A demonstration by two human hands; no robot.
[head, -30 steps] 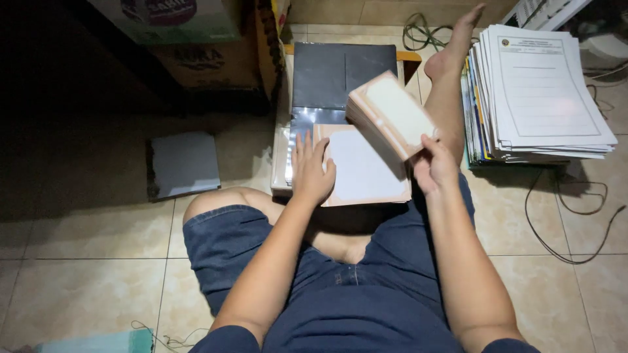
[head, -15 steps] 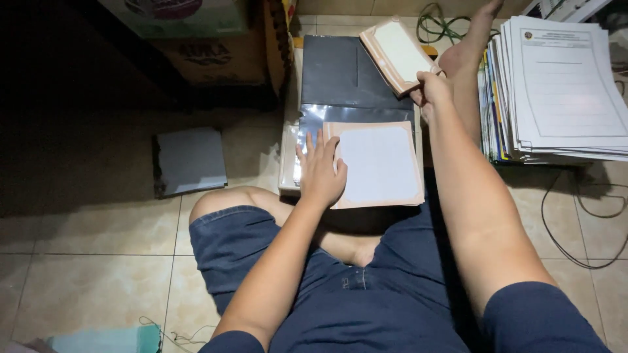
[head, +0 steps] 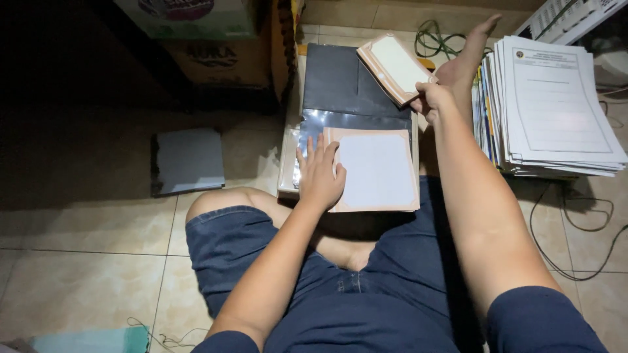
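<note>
Pinching a bundle [head: 394, 67] corner, the right hand [head: 433, 98] hovers; left hand [head: 320, 176] lies flat, open, on the sheet's [head: 376, 171] left edge.

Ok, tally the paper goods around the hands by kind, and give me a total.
Peach-edged booklets: 2, one held up by the right hand at, one under the left hand at
Dark folders: 2, open one, closed grey one
Stacks of printed sheets: 1
Cardboard boxes: 2
Total: 7

Cardboard boxes [head: 196, 16] cut off by top edge
</note>
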